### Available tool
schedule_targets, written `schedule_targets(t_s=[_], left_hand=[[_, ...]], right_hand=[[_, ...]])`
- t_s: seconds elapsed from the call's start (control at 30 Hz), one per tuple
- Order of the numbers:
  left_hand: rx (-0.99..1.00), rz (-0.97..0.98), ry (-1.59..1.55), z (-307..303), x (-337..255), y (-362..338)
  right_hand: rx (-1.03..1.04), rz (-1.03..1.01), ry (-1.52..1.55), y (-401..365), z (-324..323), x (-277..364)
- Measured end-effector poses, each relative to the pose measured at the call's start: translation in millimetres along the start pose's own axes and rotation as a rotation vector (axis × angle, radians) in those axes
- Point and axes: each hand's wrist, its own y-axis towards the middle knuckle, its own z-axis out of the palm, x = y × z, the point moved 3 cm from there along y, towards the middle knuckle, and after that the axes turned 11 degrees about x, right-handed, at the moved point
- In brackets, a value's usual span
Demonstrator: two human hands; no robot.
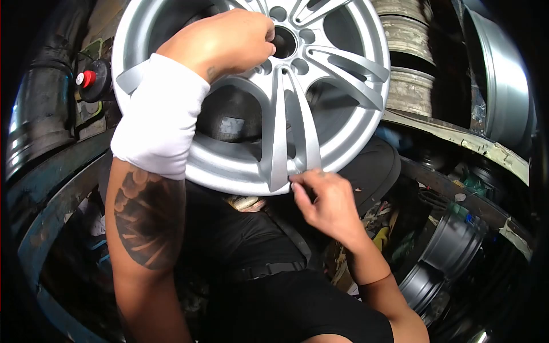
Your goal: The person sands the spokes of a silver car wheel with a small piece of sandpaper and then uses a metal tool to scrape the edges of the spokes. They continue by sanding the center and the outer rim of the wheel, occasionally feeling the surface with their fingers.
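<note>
A large silver alloy wheel [278,131] with paired spokes fills the top centre, above my lap. My left hand [234,43] lies over the spokes left of its centre hole, fingers curled; whatever they hold is hidden. A white sleeve band [163,117] covers my left forearm. At the wheel's lower edge, my right hand [329,200] has thumb and index finger pressed together beside the end of a spoke. A tiny dark spot shows at those fingertips, too small to name.
Stacked wheels [409,51] stand at the upper right, beside another silver rim [503,80]. More rims [452,243] lie at the lower right. A black round part with a red knob [86,79] is at the left. Worn metal beams [466,140] cross both sides.
</note>
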Motion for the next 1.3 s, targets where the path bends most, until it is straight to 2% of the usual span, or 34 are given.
schedule_targets(t_s=[0.1,0.17,0.27,0.6,0.7,0.93,1.13,1.3], left_hand=[[0.002,-0.016,-0.034,-3,0,-5],[0.01,-0.022,-0.012,-2,2,0],[0.013,-0.02,0.013,-2,0,0],[0.066,-0.027,0.021,-6,-4,1],[0.007,-0.028,0.015,1,1,1],[0.03,-0.042,0.009,-3,-2,-1],[0.057,-0.039,0.018,-2,-2,3],[0.001,-0.022,0.043,2,2,-1]], right_hand=[[0.074,-0.014,0.012,4,-8,-1],[0.015,-0.037,-0.002,8,-1,-4],[0.077,-0.06,-0.047,6,-3,1],[0.035,-0.083,-0.107,7,2,2],[0.03,-0.082,-0.088,7,0,0],[0.013,-0.041,-0.064,10,7,-4],[0.052,-0.055,-0.07,5,2,-1],[0.008,-0.101,-0.063,-2,-16,2]])
